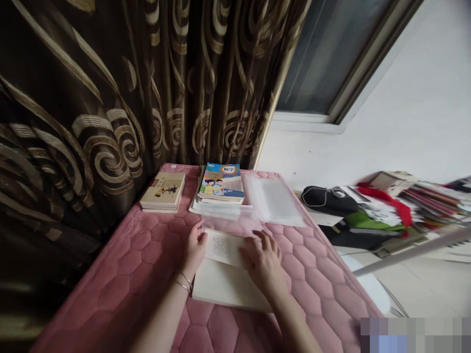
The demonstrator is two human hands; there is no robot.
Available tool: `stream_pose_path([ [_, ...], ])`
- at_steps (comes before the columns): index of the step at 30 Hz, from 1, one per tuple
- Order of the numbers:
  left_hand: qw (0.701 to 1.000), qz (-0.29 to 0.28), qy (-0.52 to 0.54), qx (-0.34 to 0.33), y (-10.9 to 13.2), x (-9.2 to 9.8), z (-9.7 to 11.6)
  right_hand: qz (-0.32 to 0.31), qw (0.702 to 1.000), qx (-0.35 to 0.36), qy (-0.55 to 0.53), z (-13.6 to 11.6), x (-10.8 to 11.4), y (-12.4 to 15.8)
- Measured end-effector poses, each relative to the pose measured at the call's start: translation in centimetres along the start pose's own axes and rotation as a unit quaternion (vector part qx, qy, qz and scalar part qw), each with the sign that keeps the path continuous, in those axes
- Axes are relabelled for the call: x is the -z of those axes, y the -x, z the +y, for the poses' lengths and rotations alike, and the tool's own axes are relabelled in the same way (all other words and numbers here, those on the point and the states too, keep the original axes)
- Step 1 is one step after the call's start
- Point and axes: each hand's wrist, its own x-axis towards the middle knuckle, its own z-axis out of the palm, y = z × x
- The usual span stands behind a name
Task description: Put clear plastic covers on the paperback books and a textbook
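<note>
At near centre, left hand grip indeterminable, right hand spread open over the cream-paged book, uneven pressure could crease the clear plastic film.

Pale book flat on the pink quilted surface, with clear plastic film at its far edge.
Lies slightly askew, cream and blank across the near part, with a whiter strip along the far part, bearing a block of dark print (too small to read); partly hidden at right. Beyond, in the film's case, spreads thin and see-through, letting pink show from beneath.
</note>
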Motion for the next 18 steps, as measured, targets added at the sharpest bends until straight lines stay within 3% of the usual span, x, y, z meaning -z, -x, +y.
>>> stream_pose_path([
  [3,1.000,0.002,-0.001,0.008,0.0,0.1,0.2,0.059,0.992,-0.108,-0.008,2.8,-0.7,0.2],
  [5,1.000,0.010,-0.010,0.011,0.0,0.2,0.3,0.067,0.982,-0.160,-0.071,4.3,-1.6,0.2],
  [10,0.999,0.020,-0.046,0.000,-0.2,0.3,0.3,-0.013,0.910,-0.276,-0.309,5.8,-3.3,-0.1],
  [13,0.997,0.021,-0.069,-0.011,-0.2,0.3,0.4,-0.020,0.884,-0.309,-0.349,5.6,-3.4,-0.5],
  [18,0.998,0.002,-0.063,-0.024,0.2,0.0,0.7,0.016,0.874,-0.312,-0.371,5.5,-3.5,-0.8],
])
